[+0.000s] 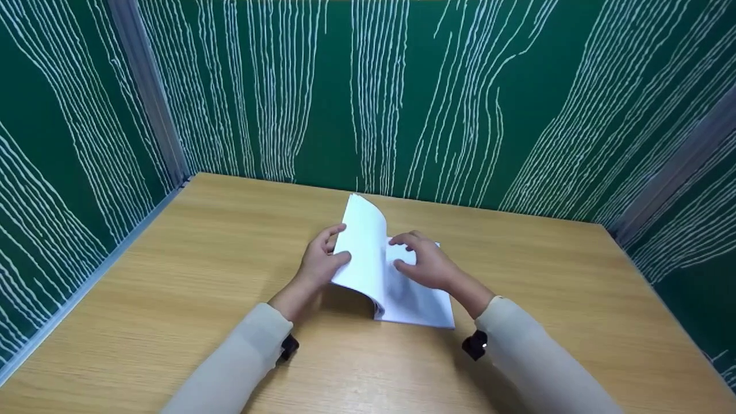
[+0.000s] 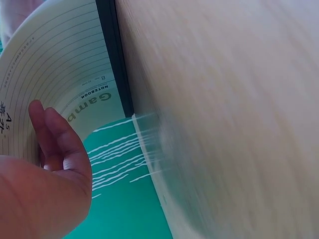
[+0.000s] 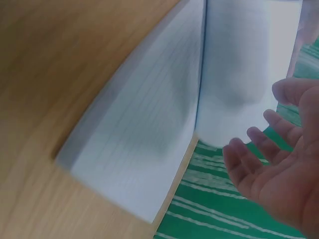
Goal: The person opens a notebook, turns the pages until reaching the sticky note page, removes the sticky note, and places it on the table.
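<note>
A notebook (image 1: 418, 305) stands partly open on the table, its right-hand lined page lying flat. In the head view, my left hand (image 1: 317, 261) grips the raised left part, thumb on the page side and fingers behind. That part curves upward. The left wrist view shows the pale printed cover (image 2: 75, 64) with the word "NOTEBOOK" and a dark spine (image 2: 113, 55). My right hand (image 1: 430, 265) hovers over the right-hand page with its fingers loosely bent. Nothing is held in it, as the right wrist view shows its fingers (image 3: 244, 159) spread apart.
The notebook rests on a wooden table (image 1: 230, 230). Green panels (image 1: 328, 86) with wavy white lines rise behind the table and at both sides, joined by grey posts (image 1: 150, 86). A black device (image 1: 475, 345) is worn at each wrist.
</note>
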`<state>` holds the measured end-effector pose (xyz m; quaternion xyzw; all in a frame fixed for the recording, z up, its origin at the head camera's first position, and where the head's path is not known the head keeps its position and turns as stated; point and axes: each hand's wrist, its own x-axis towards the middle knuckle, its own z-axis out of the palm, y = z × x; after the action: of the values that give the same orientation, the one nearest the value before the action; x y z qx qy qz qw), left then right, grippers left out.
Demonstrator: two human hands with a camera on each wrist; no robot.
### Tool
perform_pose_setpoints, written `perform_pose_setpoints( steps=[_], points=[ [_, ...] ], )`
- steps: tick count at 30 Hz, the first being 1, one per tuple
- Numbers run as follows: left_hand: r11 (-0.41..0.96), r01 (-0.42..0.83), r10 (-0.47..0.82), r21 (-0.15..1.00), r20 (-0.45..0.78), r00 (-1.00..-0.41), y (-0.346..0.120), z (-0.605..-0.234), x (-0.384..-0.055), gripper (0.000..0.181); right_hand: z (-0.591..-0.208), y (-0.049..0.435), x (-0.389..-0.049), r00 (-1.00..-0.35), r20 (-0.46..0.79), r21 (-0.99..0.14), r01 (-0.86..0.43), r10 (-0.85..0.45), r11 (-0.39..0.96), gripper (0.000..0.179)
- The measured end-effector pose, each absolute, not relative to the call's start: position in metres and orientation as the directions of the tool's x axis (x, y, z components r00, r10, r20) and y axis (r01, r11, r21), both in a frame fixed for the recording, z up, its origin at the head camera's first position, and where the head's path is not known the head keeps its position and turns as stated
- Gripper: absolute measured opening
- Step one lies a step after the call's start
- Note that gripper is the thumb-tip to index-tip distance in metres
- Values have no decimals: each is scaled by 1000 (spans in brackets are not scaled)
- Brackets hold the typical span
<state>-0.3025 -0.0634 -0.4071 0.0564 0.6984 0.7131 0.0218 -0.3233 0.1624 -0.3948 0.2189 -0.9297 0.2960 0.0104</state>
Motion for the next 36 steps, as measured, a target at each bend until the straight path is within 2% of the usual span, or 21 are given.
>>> perform_pose_setpoints(
  steps=[13, 22, 29, 36],
  points=[
    [-34, -19, 111, 999, -15, -994, -64, -403, -301, 52, -402, 203, -351, -970, 61, -318, -244, -237, 916, 34],
    [-37, -52, 109, 998, -48, -993, -64, -404, -302, 50, -413, 218, -359, -985, -15, -143, -168, -172, 975, 53],
    [27, 44, 116, 999, 41, -992, -65, -394, -297, 51, -421, 223, -362, -984, -77, -130, -147, -158, 980, 65],
    [8, -25, 92, 1000, -26, -995, -64, -403, -303, 51, -424, 225, -362, -981, -143, -121, -114, -131, 986, 74]
  ],
)
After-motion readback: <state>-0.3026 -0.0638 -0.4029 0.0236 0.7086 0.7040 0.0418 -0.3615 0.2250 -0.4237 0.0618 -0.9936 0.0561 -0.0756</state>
